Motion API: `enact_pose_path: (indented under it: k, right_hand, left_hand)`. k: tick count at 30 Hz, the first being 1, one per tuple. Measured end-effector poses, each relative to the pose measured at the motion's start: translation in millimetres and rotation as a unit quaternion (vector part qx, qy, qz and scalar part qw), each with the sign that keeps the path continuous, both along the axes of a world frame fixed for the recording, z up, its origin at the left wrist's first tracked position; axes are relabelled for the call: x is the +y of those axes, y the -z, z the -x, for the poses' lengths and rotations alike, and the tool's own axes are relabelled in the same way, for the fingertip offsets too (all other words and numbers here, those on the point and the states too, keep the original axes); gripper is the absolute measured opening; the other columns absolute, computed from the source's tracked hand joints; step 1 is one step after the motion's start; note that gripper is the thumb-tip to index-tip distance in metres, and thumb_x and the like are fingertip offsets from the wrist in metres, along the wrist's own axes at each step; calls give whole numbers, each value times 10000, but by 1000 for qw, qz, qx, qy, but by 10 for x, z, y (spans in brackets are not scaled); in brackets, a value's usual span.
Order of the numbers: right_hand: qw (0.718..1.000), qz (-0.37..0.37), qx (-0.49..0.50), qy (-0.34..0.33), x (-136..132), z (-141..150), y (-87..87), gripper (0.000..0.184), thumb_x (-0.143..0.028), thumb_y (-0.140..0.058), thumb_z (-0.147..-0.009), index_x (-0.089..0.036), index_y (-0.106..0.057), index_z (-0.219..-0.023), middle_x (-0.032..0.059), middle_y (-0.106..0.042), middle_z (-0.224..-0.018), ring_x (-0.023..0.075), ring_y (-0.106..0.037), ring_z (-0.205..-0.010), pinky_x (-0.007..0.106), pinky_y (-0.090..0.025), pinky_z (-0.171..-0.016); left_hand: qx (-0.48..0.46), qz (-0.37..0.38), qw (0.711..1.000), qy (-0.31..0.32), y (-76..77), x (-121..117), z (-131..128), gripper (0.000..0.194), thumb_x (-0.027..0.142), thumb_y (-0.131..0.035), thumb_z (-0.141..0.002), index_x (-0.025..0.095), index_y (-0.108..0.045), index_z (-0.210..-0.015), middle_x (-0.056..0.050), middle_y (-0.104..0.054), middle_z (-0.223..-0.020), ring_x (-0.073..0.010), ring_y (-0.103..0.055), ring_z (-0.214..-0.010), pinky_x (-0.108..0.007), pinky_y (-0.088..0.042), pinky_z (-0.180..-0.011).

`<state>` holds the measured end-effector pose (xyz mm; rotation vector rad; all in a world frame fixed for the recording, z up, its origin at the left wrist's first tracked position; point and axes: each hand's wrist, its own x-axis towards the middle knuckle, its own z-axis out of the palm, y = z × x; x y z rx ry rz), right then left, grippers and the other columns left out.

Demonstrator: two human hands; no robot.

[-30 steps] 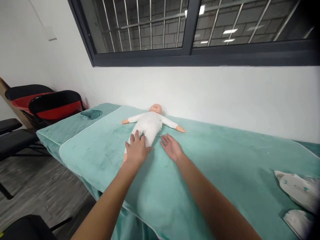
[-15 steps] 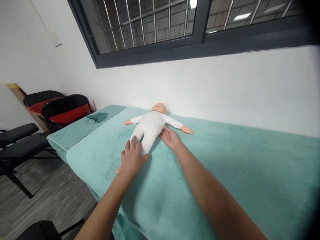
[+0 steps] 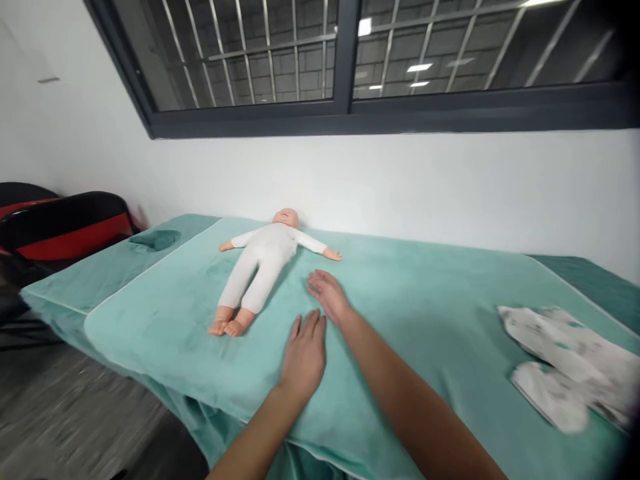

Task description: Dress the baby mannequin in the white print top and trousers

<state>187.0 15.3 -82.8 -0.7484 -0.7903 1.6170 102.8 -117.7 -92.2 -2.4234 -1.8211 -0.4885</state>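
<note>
White wall (image 3: 425, 187) across the back, and it rises just behind the doll's head! Set into it, the dark-framed window (image 3: 345, 67) stretches above the doll, metal bars showing through the glass. Below, the wide green cover (image 3: 400, 280) spreads out underneath the doll, a pale edging running along its left side. Over to the doll's left, beyond that edging, there's a dark green patch (image 3: 155, 241), and farther out the black-and-red chairs (image 3: 75, 227).

And here's the doll (image 3: 267, 250) itself, flat on its back on the green cover in a white suit, head toward the wall, arms flung wide, bare feet together at the near end. Well off to the doll's right lies the white printed cloth (image 3: 570, 360), loosely crumpled on the cover.

Now the hands, both to the right of the doll and both apart from it! The left hand (image 3: 304, 353) is nearer the camera, back up, empty, its fingers extended and only slightly parted. The right hand (image 3: 327, 295) is farther in, below the doll's outstretched arm, empty too, fingers loosely open. Whether either palm touches the cover, I can't tell.
</note>
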Motion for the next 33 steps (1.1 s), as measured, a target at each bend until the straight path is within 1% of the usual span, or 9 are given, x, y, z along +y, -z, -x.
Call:
enact_pose_path:
  k: [3, 7, 11, 15, 19, 25, 28, 31, 33]
  right_hand:
    - [989, -89, -106, 45, -658, -620, 19, 345, -153, -732, -725, -260, -681, -1049, 48, -637, -1286, 225, -527, -1282, 466, -307, -1205]
    - [783, -322, -525, 79, -1557, -1879, 85, 367, -297, -582, -923, -280, -627, -1287, 85, -556, -1450, 269, -479, -1359, 538, -310, -1189]
    - [612, -292, -717, 159, -2117, -3131, 165, 359, -342, -548, -947, -202, -622, -1270, 146, -590, -1406, 334, -513, -1322, 588, -349, -1134]
    - [561, -232, -765, 213, -2394, -3866, 245, 421, -388, -533, -943, -179, -600, -1302, 173, -618, -1360, 346, -552, -1281, 544, -418, -1078]
    - [611, -217, -727, 227, -2530, -4040, 259, 328, -365, -485, -949, -231, -693, -1165, 111, -667, -1310, 349, -554, -1279, 584, -361, -1112]
    - [924, -53, -270, 264, -2379, -3912, -300, 318, -481, -590, -883, -272, -675, -1107, 96, -668, -1304, 313, -629, -1189, 539, -527, -973]
    - [969, -57, -48, 235, -2260, -3767, -712, 271, -435, -530, -917, -291, -649, -1115, 78, -668, -1292, 260, -619, -1214, 494, -542, -945]
    - [975, -62, -7, 215, -2323, -3462, -911, 225, -408, -503, -922, -310, -658, -1052, 45, -711, -1157, 231, -651, -1087, 427, -556, -838]
    - [989, -52, -34, 133, -2511, -3200, -883, 232, -456, -550, -895, -288, -675, -995, 42, -720, -988, 229, -655, -899, 385, -542, -731]
  left_hand:
    - [-25, 14, 999, -23, 73, -39, -183, 485, 235, -302, -1019, 69, -492, -1434, -187, -471, -1528, -269, -423, -1443, -495, -327, -1204]
    - [-12, 4, 1000, 2, 32, -160, -531, 542, 391, -328, -1028, 107, -484, -1463, -162, -362, -1597, -324, -313, -1496, -535, -306, -1199]
    - [-2, 0, 997, 77, -33, -453, -1080, 525, 372, -319, -1030, 124, -493, -1459, -156, -379, -1589, -307, -310, -1501, -564, -236, -1222]
    - [-31, 13, 984, 177, -12, -937, -1539, 536, 393, -361, -1018, 175, -440, -1501, -119, -359, -1610, -293, -282, -1515, -568, -213, -1238]
    - [-50, 48, 956, 286, 92, -1490, -1659, 552, 368, -390, -1009, 242, -355, -1545, -56, -282, -1651, -268, -218, -1539, -544, -194, -1262]
    - [-149, 119, 929, 318, 69, -1764, -1719, 520, 261, -412, -992, 306, -397, -1509, -36, -486, -1538, -244, -380, -1463, -563, -267, -1233]
    - [-296, 136, 911, 251, -59, -1586, -1967, 424, 300, -448, -979, 255, -543, -1391, -99, -590, -1415, -259, -508, -1338, -529, -372, -1162]
    - [-504, 240, 807, 191, -243, -1341, -2282, 444, 428, -547, -936, 206, -579, -1318, -137, -624, -1348, -262, -603, -1209, -471, -462, -1069]
    - [-639, 356, 661, 169, -379, -1210, -2443, 589, 571, -514, -926, 180, -523, -1367, -155, -645, -1310, -273, -659, -1124, -461, -514, -987]
